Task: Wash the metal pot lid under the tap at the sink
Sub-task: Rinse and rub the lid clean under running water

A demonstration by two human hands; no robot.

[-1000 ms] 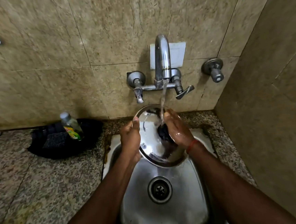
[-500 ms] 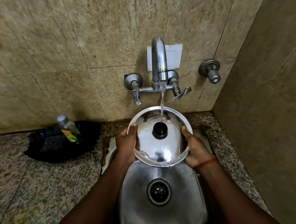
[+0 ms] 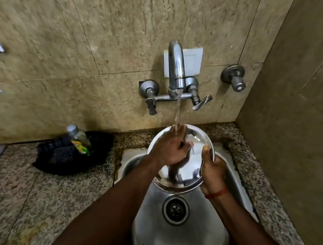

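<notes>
Steel, round and shiny, the metal pot lid (image 3: pixel 189 171) tilts over the stainless sink (image 3: pixel 179 237) under the chrome tap (image 3: pixel 175 67); right hand (image 3: pixel 212 171) pinches its rim, left hand (image 3: pixel 172 148) seemingly rubs it, fingers curled.

Both of your forearms are bare from the bottom edge of the view up to the wrists, with no sleeves showing on either one. Your right hand (image 3: pixel 212 168) carries a thin red-orange thread band tied round the wrist, lying slightly slanted across it. Your left hand (image 3: pixel 172 149) has nothing on its wrist. Your fingers (image 3: pixel 205 149) carry no rings where they show, and the thumbnail on the right is short and plain.
</notes>
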